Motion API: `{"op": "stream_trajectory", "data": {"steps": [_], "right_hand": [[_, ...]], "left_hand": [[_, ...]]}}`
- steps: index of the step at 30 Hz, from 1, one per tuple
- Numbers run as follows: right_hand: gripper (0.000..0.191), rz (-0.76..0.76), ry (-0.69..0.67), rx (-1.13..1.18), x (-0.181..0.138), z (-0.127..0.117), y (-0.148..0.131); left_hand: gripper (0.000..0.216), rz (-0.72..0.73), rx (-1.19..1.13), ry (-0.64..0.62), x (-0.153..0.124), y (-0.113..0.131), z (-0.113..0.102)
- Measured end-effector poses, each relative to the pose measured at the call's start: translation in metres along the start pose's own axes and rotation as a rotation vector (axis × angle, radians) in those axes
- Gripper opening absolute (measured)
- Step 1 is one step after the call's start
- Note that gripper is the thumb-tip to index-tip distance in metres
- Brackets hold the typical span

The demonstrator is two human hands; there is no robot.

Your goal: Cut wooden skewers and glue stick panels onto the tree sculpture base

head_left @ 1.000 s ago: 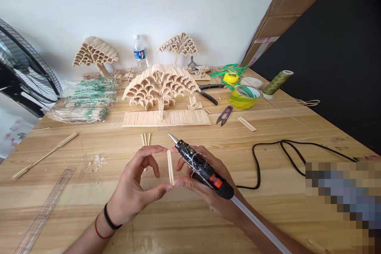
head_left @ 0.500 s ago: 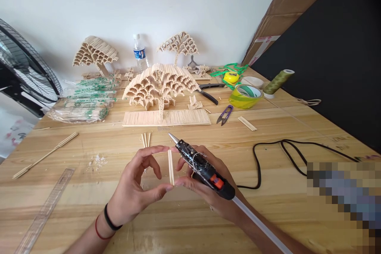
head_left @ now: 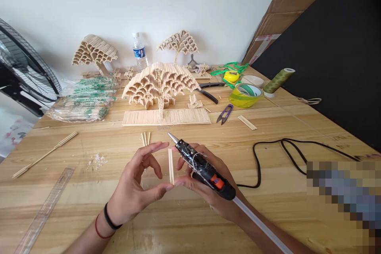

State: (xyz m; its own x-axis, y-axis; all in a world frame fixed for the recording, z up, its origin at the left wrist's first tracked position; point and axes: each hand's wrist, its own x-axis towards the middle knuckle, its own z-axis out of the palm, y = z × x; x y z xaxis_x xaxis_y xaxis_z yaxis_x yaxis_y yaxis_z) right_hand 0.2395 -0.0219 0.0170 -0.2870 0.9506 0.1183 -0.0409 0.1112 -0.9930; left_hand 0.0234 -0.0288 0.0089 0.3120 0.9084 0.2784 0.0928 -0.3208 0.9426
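My left hand (head_left: 135, 188) and my right hand (head_left: 205, 184) meet above the wooden table (head_left: 190, 222). Between their thumbs and fingertips they pinch a short pair of wooden sticks (head_left: 171, 166), held upright. My right hand also grips a black hot glue gun (head_left: 202, 168); its metal nozzle points up and to the left, just beside the top of the sticks. A clear glue stick (head_left: 258, 224) juts from the gun's back. Three short sticks (head_left: 145, 139) lie on the table just beyond my hands.
A stick tree model on a flat stick base (head_left: 162, 87) stands ahead, two smaller models and a water bottle (head_left: 139, 52) behind. Chopstick packs (head_left: 86, 101) and a fan (head_left: 24, 71) at left, a ruler (head_left: 44, 210) near left. Tape (head_left: 245, 96), snips (head_left: 224, 114), pliers (head_left: 208, 95), thread spool (head_left: 276, 82) and a black cord (head_left: 285, 154) at right.
Almost nothing has moved: both hands keep pinching the sticks, and the view has tilted down very slightly.
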Motion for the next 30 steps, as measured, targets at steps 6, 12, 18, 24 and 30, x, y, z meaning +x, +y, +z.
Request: {"op": "stream_trajectory", "data": {"steps": [6,12,18,24,30], "right_hand": [[0.033,-0.010,0.002,-0.026,0.0008,-0.0001,0.0003],[0.032,-0.016,0.009,-0.045,-0.0006,-0.0005,0.0015],[0.032,-0.027,0.005,0.010,-0.0018,0.0002,0.0031],[0.031,-0.031,0.014,-0.009,-0.0004,0.0003,0.0011],[0.033,-0.059,0.010,-0.021,-0.0012,0.0001,0.0019]], "left_hand": [[0.073,0.000,0.001,0.015,-0.0002,0.0005,-0.0003],[0.071,-0.006,0.004,0.000,0.0000,0.0004,0.0000],[0.070,0.005,0.004,-0.008,-0.0008,0.0006,0.0002],[0.070,0.002,-0.013,-0.010,-0.0011,0.0014,0.0009],[0.069,0.007,-0.018,-0.005,-0.0014,0.0018,0.0008]]}}
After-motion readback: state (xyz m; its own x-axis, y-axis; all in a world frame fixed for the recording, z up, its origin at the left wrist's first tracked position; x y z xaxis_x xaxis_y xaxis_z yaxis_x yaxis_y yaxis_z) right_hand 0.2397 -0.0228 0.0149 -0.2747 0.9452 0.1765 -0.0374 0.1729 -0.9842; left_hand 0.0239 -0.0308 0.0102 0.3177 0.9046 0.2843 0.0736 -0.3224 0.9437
